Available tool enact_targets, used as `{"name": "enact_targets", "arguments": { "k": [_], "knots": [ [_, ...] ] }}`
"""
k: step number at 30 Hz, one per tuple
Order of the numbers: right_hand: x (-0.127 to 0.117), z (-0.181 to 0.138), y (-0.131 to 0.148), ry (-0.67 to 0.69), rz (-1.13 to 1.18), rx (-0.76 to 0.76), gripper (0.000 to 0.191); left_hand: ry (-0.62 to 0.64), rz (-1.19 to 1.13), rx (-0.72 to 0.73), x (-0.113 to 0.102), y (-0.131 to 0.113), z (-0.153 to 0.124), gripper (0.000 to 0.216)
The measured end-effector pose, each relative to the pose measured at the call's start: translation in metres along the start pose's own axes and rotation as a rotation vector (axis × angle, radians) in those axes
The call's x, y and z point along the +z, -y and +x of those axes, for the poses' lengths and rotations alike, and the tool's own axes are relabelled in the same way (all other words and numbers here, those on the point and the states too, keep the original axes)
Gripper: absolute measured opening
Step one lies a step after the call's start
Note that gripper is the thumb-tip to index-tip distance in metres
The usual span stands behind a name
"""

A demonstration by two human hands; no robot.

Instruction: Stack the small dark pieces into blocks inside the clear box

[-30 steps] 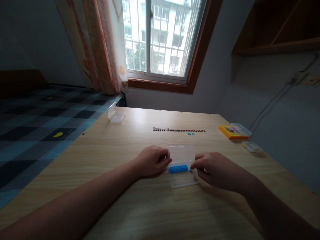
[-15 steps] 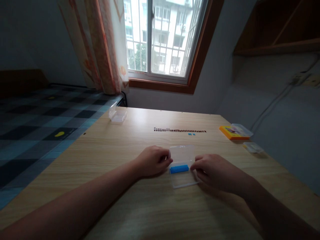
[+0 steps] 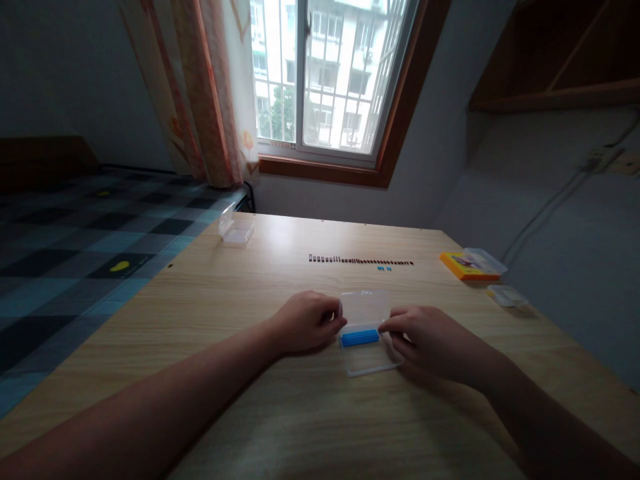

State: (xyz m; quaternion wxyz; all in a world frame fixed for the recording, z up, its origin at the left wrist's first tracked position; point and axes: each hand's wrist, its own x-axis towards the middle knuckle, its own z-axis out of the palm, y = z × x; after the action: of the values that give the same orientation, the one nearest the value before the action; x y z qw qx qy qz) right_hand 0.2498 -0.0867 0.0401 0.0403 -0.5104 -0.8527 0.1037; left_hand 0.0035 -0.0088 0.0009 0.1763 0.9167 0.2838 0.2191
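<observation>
A shallow clear plastic box lies on the table with its lid raised back. Inside it, along the hinge side, sits a ridged blue strip, perhaps a row of small blue pieces. My left hand is closed at the box's left side, with thumb and fingers pinched on its edge. From the right, my right hand reaches over the box's side wall. Its index finger points to the strip's right end, very close to it, and a gap shows between that finger and the thumb.
Beyond the box runs a long row of tiny dark parts, with several small blue pieces before it. An open clear case stands at the far left. A yellow box and a small clear case lie near the right edge.
My right index finger has shifted slightly away from me and left, toward the far right corner of the blue strip. My left hand and the box stay put.
</observation>
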Motion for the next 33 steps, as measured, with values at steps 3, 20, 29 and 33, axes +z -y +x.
{"name": "enact_targets", "arguments": {
  "k": [3, 20, 29, 33],
  "knots": [
    [0.0004, -0.0003, -0.0004, -0.006, -0.006, 0.009, 0.028, 0.004, -0.001, 0.004, 0.0001, 0.0006, 0.0001, 0.016],
    [0.0021, 0.0008, -0.0009, -0.011, -0.013, 0.041, 0.027, 0.002, 0.005, 0.010, 0.0002, 0.0007, 0.0004, 0.016],
    [0.0037, 0.0003, 0.0019, -0.008, -0.005, 0.020, 0.027, 0.006, 0.016, 0.013, 0.0004, 0.0000, 0.0004, 0.016],
    [0.0029, 0.0004, 0.0014, -0.030, -0.009, 0.022, 0.026, 0.013, 0.024, 0.013, 0.0006, 0.0017, 0.0000, 0.016]
  ]
}}
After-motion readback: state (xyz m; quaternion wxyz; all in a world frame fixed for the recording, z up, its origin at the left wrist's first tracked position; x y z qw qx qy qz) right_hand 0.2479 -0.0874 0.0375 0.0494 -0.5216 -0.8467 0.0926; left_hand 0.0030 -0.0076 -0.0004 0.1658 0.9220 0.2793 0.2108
